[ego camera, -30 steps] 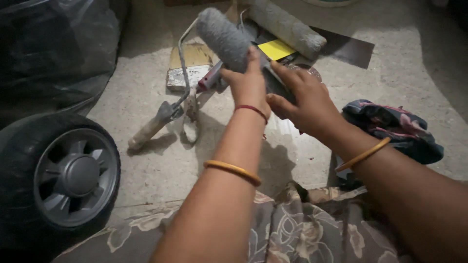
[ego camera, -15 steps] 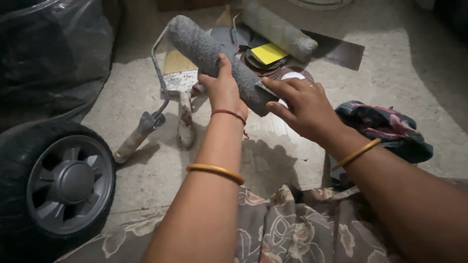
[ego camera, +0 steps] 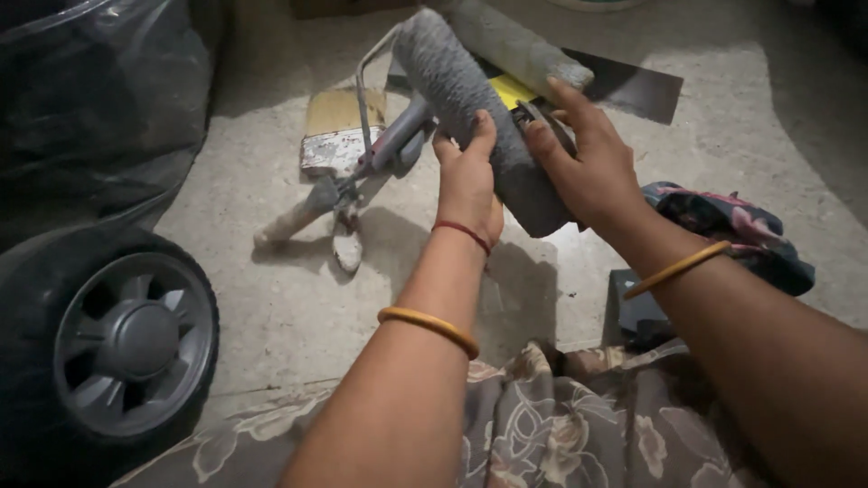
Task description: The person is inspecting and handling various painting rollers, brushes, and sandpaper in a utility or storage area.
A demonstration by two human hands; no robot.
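Grey roller sat gripped between left hand fingers, right hand fingers spread loosely against it.

— What is the floor like down here?

— Bare concrete, pale and speckled, with a bright patch of light in the middle and dimmer edges.

— And on the left?

— A dark plastic sheet bunched over something bulky, and below it a black wheel with a grey spoked hub.

— Anything closer in?

— Floral fabric spread along the bottom, brownish with pale blossoms.
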